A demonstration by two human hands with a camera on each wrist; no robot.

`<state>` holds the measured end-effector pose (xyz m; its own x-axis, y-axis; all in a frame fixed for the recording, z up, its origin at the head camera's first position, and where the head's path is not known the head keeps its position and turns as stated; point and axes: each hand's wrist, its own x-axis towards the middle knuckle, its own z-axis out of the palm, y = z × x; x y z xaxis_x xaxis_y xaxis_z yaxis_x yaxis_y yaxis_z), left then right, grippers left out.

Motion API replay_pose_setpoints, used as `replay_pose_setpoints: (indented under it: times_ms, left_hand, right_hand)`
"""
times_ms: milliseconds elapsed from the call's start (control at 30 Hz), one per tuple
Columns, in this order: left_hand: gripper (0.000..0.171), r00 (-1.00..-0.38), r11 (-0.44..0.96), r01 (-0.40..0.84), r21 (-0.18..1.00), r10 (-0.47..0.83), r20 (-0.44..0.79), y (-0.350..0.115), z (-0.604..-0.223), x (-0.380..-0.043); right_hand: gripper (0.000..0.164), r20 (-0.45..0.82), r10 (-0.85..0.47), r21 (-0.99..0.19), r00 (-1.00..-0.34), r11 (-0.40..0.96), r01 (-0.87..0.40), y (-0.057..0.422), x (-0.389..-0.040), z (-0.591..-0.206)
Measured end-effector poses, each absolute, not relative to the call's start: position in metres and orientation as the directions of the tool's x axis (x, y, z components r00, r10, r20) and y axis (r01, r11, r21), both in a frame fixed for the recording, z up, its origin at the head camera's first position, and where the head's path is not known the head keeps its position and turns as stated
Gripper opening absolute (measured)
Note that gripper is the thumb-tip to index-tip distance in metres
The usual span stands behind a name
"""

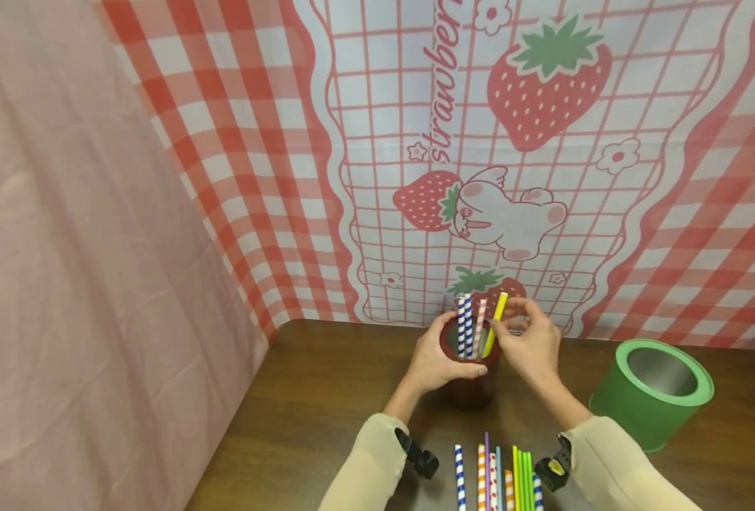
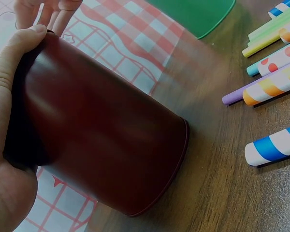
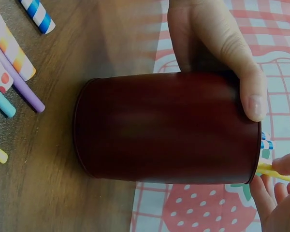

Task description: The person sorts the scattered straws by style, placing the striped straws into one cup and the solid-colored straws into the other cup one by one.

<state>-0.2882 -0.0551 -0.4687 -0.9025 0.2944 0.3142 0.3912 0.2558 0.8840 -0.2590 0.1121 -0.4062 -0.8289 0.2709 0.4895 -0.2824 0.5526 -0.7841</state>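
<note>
A dark red can (image 1: 472, 390) stands near the back of the wooden table, and my left hand (image 1: 433, 360) grips it round the upper part, thumb along the rim. Two blue-striped straws (image 1: 465, 323) and a pink-striped straw (image 1: 480, 328) lean upright inside it. Between thumb and fingers, my right hand (image 1: 531, 341) pinches a yellow straw (image 1: 496, 321) whose lower end is inside the can at its right side. In the right wrist view the yellow straw (image 3: 268, 170) crosses the rim beside the left thumb (image 3: 254, 99).
A green can (image 1: 647, 404) with an open top stands at the right. Several loose straws, striped, dotted and plain, lie at the front, including an orange-striped straw (image 1: 481, 475) and a purple straw (image 2: 234, 96). A strawberry-print cloth (image 1: 377, 213) hangs behind the table; a pink curtain (image 1: 84, 284) hangs left.
</note>
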Motion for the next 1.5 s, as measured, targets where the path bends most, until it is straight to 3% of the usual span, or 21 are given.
replay_pose_setpoints:
  times_ms: [400,967,1500]
  left_hand:
    - [0.096,-0.912,0.264,0.368,0.891,0.290,0.291,-0.054,-0.471,-0.284]
    - [0.097,-0.919,0.280,0.355,0.892,0.278,0.279,-0.054,-0.473,-0.283]
    - [0.099,-0.918,0.301,0.365,0.881,0.271,0.288,-0.054,-0.466,-0.289]
  right_hand:
    - [0.031,0.431,0.284,-0.805,-0.857,0.550,-0.222,0.120,-0.248,-0.411]
    - [0.028,0.287,0.291,-0.829,-0.913,0.554,-0.084,0.145,-0.204,-0.439]
    - [0.031,0.149,0.211,-0.831,-0.966,0.556,-0.007,0.156,-0.170,-0.465]
